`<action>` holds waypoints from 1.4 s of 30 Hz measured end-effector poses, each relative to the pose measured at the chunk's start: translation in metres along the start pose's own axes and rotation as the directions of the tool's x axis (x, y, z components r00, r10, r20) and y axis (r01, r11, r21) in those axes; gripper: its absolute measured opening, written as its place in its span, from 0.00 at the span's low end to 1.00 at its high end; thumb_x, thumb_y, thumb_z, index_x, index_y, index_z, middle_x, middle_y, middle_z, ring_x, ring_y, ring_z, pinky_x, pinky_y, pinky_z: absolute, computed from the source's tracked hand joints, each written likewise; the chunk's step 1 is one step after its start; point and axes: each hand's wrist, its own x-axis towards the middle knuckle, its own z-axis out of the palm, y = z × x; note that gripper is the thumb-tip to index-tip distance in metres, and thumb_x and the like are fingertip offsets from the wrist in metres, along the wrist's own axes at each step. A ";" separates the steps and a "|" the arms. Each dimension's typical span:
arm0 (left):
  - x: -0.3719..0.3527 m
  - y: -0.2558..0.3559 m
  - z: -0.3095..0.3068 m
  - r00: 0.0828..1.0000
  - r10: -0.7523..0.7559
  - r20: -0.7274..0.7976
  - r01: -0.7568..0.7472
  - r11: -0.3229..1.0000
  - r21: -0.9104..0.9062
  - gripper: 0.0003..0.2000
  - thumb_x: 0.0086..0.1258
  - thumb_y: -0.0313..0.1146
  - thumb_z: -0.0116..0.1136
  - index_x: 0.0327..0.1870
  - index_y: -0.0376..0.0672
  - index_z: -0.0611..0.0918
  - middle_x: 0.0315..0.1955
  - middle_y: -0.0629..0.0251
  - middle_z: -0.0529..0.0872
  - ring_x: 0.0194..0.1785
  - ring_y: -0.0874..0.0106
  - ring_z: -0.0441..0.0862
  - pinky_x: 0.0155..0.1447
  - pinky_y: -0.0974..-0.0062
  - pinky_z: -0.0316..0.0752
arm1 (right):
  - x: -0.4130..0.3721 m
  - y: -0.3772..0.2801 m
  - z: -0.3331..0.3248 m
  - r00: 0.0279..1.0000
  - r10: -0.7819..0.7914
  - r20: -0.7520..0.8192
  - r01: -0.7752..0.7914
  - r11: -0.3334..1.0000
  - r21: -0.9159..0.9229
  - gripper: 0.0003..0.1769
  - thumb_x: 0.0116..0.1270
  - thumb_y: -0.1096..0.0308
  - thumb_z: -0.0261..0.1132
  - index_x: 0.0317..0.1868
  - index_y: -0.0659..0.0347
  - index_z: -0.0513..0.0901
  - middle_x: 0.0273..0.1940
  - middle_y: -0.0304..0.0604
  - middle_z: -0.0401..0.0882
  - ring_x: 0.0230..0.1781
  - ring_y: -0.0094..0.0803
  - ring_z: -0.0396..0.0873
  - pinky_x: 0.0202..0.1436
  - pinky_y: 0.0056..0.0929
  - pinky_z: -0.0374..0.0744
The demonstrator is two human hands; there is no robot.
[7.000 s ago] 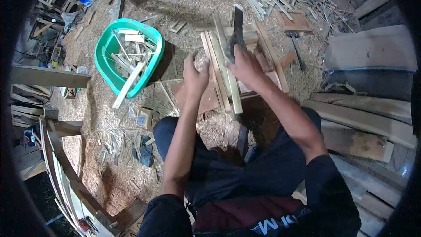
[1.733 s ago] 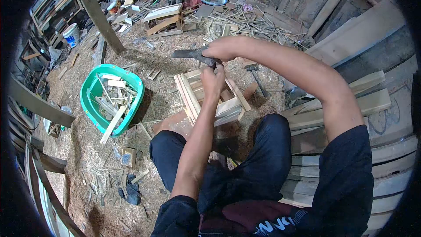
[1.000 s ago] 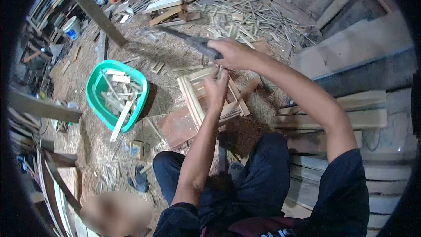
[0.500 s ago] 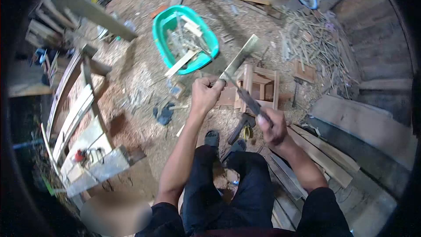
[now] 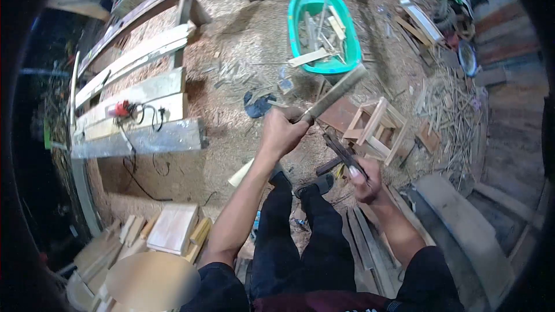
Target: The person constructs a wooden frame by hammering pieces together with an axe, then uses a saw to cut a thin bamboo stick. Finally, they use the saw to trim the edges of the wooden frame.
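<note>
My left hand (image 5: 282, 133) is closed around the near end of a flat wooden strip (image 5: 340, 91), which points up and to the right. In my right hand (image 5: 365, 180) is a knife-like tool with a long dark handle (image 5: 344, 155); its thin end reaches toward the strip beside my left fingers. A small wooden frame (image 5: 374, 124) stands on the ground just beyond my right hand. Below the tool, a dark wooden piece (image 5: 328, 166) lies near my sandal (image 5: 324, 182).
Ahead is a green tub (image 5: 293, 26) of wood scraps. At the left, planks lie on a bench (image 5: 139, 145) with a red power tool (image 5: 121, 108) and its cord. Offcuts (image 5: 448, 107) are heaped at the right. Boards (image 5: 457, 208) lie by my right arm. Shavings cover the ground.
My view has turned left, so the tub and frame now appear further right, and the whole bench shows. Both hands keep their hold; the tool's thin end has drawn back toward my left fingers.
</note>
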 end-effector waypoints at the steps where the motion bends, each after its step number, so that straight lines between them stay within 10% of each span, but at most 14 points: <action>1: -0.001 -0.005 -0.012 0.997 -0.072 -0.027 0.070 0.995 -0.074 0.11 0.66 0.33 0.60 0.30 0.35 0.88 0.16 0.69 0.81 0.19 0.82 0.73 0.23 0.77 0.66 | -0.001 -0.007 0.006 0.998 0.046 0.036 -0.046 0.999 0.016 0.24 0.65 0.51 0.55 0.23 0.64 0.73 0.18 0.45 0.67 0.17 0.37 0.68 0.24 0.37 0.68; 11: -0.010 -0.099 -0.159 0.949 -0.265 -0.172 0.231 0.953 -0.197 0.14 0.66 0.41 0.61 0.31 0.38 0.88 0.16 0.64 0.81 0.20 0.78 0.75 0.27 0.71 0.69 | 0.034 -0.018 0.097 0.979 0.077 0.188 -0.089 0.995 0.052 0.29 0.69 0.43 0.53 0.22 0.61 0.72 0.20 0.36 0.70 0.19 0.29 0.67 0.24 0.31 0.67; 15: -0.010 -0.175 -0.202 0.921 -0.181 -0.346 0.196 0.981 0.009 0.14 0.65 0.41 0.61 0.31 0.39 0.87 0.17 0.64 0.82 0.22 0.74 0.78 0.29 0.69 0.71 | 0.062 -0.003 0.162 0.998 0.062 0.032 -0.070 0.855 0.515 0.27 0.72 0.45 0.53 0.26 0.62 0.73 0.23 0.35 0.70 0.24 0.22 0.66 0.29 0.25 0.65; 20: 0.014 -0.267 -0.237 0.849 -0.260 -0.460 0.288 0.958 -0.011 0.15 0.67 0.43 0.60 0.34 0.40 0.87 0.19 0.64 0.83 0.23 0.75 0.78 0.30 0.69 0.71 | 0.124 -0.012 0.231 0.968 0.201 0.150 -0.233 0.942 0.242 0.18 0.76 0.59 0.52 0.37 0.66 0.77 0.29 0.33 0.73 0.28 0.21 0.69 0.33 0.24 0.68; 23: 0.051 -0.264 -0.296 0.820 -0.463 -0.335 0.456 0.884 -0.105 0.17 0.65 0.46 0.59 0.38 0.40 0.87 0.28 0.50 0.87 0.34 0.55 0.87 0.39 0.62 0.78 | 0.161 -0.035 0.282 0.944 0.193 0.268 -0.232 0.965 0.123 0.16 0.78 0.63 0.51 0.50 0.67 0.79 0.34 0.35 0.74 0.35 0.21 0.71 0.43 0.23 0.71; 29: 0.121 -0.337 -0.349 0.898 -0.115 -0.425 0.178 0.978 0.113 0.16 0.67 0.44 0.57 0.43 0.40 0.86 0.28 0.53 0.87 0.30 0.64 0.84 0.39 0.67 0.77 | 0.223 0.013 0.336 0.916 0.340 0.211 -0.361 0.930 0.067 0.12 0.76 0.65 0.53 0.39 0.64 0.79 0.29 0.33 0.73 0.31 0.21 0.70 0.36 0.24 0.69; 35: 0.156 -0.366 -0.364 0.830 -0.072 -0.553 0.168 0.978 0.125 0.13 0.61 0.39 0.60 0.37 0.37 0.85 0.32 0.52 0.85 0.36 0.56 0.84 0.43 0.63 0.78 | 0.291 0.058 0.388 0.966 0.087 0.243 -0.053 0.989 -0.140 0.19 0.73 0.58 0.63 0.28 0.64 0.73 0.17 0.40 0.63 0.20 0.23 0.63 0.24 0.33 0.65; 42: 0.175 -0.358 -0.362 0.700 -0.229 -0.676 0.310 0.951 -0.001 0.15 0.59 0.38 0.63 0.45 0.43 0.81 0.33 0.56 0.84 0.37 0.55 0.83 0.44 0.62 0.78 | 0.332 0.089 0.403 0.861 0.287 0.420 -0.231 0.956 -0.181 0.19 0.73 0.58 0.64 0.29 0.63 0.75 0.18 0.38 0.67 0.20 0.22 0.65 0.24 0.31 0.65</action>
